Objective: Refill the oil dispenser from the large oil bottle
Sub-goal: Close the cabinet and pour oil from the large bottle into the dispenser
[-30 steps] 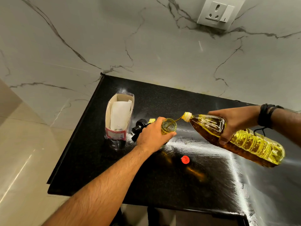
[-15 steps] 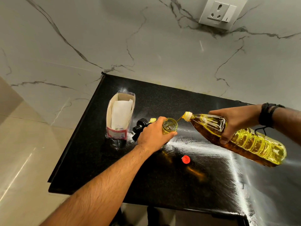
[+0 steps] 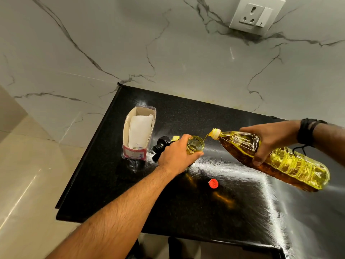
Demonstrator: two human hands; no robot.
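Note:
My left hand grips the small glass oil dispenser, which stands uncapped on the black counter. My right hand holds the large plastic oil bottle tilted down to the left, its neck just right of the dispenser's mouth. A thin stream of yellow oil runs from the neck into the dispenser. The bottle's red cap lies on the counter in front. The dispenser's black spray top lies behind my left hand, partly hidden.
An open cardboard carton wrapped in plastic stands left of the dispenser. The counter's left edge drops to a beige floor. A marble wall with a socket rises behind. The counter's right part shines with smears.
Nothing has moved apart from a slight shift of the camera; the oil keeps flowing from the bottle into the dispenser.

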